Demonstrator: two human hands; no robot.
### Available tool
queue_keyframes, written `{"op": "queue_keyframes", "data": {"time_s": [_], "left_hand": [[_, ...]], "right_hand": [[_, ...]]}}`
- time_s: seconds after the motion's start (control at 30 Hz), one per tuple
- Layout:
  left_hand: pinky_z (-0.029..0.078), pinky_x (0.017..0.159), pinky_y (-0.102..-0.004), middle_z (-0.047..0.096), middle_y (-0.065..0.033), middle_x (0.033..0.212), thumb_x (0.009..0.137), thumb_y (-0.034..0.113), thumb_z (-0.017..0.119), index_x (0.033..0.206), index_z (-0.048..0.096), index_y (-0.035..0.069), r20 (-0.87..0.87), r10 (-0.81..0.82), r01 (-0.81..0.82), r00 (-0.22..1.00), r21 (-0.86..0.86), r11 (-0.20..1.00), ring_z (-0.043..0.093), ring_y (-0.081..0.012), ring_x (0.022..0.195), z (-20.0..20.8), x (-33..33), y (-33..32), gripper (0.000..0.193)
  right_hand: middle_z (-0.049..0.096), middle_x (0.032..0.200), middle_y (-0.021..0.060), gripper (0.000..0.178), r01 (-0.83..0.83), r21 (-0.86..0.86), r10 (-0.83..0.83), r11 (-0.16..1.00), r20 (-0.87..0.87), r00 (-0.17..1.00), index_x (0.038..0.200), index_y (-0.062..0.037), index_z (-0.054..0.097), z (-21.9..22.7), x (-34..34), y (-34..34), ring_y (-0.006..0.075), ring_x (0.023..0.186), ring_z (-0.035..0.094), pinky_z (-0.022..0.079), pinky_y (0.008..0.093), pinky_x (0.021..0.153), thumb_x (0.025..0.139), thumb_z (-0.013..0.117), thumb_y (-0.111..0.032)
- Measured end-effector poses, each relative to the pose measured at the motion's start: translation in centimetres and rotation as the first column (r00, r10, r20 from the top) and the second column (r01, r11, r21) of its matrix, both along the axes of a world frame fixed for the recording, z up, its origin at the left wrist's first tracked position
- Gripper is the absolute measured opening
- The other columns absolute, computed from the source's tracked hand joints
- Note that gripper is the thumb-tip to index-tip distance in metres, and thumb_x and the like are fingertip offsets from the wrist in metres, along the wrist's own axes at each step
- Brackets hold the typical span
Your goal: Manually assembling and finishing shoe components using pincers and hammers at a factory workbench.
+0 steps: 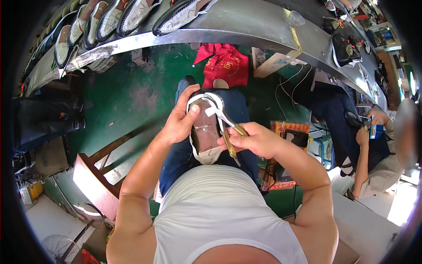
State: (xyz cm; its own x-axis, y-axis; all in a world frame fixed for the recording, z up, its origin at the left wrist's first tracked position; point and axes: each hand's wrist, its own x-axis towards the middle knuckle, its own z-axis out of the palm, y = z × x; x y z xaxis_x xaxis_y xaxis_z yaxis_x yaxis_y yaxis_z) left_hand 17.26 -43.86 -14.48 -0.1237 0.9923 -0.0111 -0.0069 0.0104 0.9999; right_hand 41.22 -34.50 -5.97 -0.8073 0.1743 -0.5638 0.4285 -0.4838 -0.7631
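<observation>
A shoe upper on a last, brown sole side up with pale edges, rests over my lap. My left hand grips it at the far left, fingers round the outside and thumb on the brown bottom. In my right hand are pliers with brass-coloured handles, closed in my fingers at the shoe's right side. The pliers' metal head points toward the far end of the shoe, where a white strip curls over the edge. Whether the jaws bite that strip I cannot tell.
A metal-edged bench curves across the far side, with several shoes lined up at its left. Under it lies a red cloth on the green floor. A wooden stool is left. At right a co-worker sits, handling a blue item.
</observation>
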Motion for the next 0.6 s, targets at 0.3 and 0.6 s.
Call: {"op": "queue_keyframes", "data": {"time_s": [0.3, 0.6], "left_hand": [[0.036, 0.108, -0.0374, 0.051, -0.0178, 0.135, 0.097, 0.024, 0.058, 0.136, 0.046, 0.0, -0.265, 0.078, -0.048, 0.961, 0.118, 0.992, 0.049, -0.0283, 0.127, -0.3, -0.6, 0.1, 0.047], [0.039, 0.105, -0.0344, 0.052, -0.0145, 0.134, 0.091, 0.005, 0.064, 0.129, 0.053, 0.004, -0.178, 0.129, -0.105, 0.976, 0.139, 0.985, 0.05, -0.0251, 0.125, -2.2, -1.6, 1.1, 0.039]], "right_hand": [[0.06, 0.071, 0.0045, 0.022, -0.27, 0.402, 0.181, 0.875, 0.246, 0.952, 0.093, -0.0026, 0.059, -1.7, -1.1, 1.9, 0.0115, 0.061, 0.057, 0.051, 0.0296, 0.06, 0.1, 0.053, -0.023], [0.067, 0.093, 0.0234, 0.029, 0.206, 0.912, -0.05, 0.354, -0.201, 0.978, 0.107, 0.0041, 0.06, -10.9, -2.0, -0.3, 0.0412, 0.084, 0.066, 0.053, 0.0449, 0.073, 0.093, 0.064, -0.021]]}}
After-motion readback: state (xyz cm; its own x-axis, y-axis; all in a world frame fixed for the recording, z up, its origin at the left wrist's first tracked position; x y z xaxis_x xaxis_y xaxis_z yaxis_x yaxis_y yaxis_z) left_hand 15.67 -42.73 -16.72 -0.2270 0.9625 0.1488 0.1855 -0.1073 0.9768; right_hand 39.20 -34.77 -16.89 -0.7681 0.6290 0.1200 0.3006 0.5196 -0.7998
